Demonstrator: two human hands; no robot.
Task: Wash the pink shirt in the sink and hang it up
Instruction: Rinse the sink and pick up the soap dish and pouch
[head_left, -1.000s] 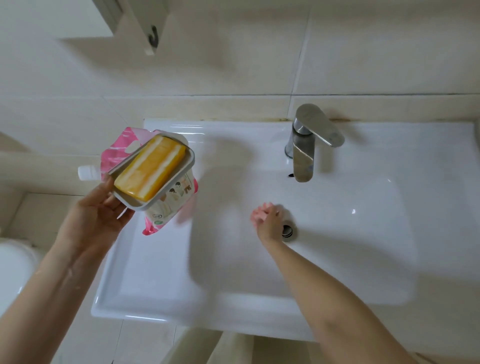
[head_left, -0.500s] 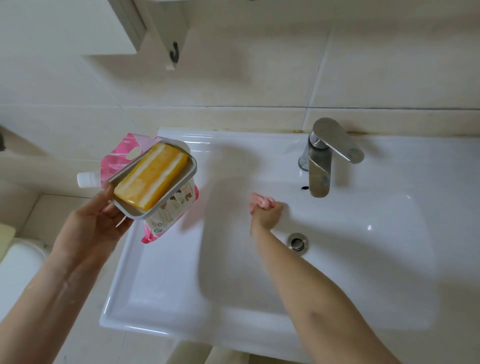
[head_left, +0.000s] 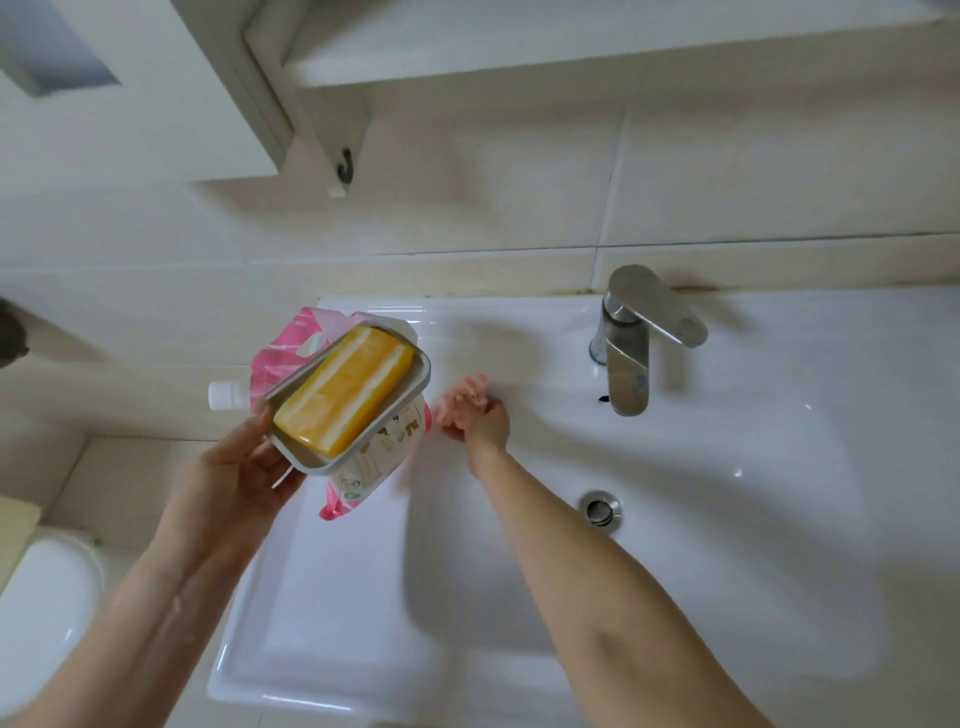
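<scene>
Left hand (head_left: 235, 467) raised — gripping, right hand (head_left: 485, 423) clenched, arm outstretched

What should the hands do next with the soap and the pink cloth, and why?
Probably lower the soap dish and pink pouch onto the sink ledge. The left hand holds both in the air, the right hand grips the bunched pink cloth, and no water runs from the faucet, so a free hand seems needed to turn it on.

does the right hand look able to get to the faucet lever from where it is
Probably yes: only bare sink basin lies between the right hand and the faucet lever. But it grips a pink wad, so it might only nudge the lever.
</scene>
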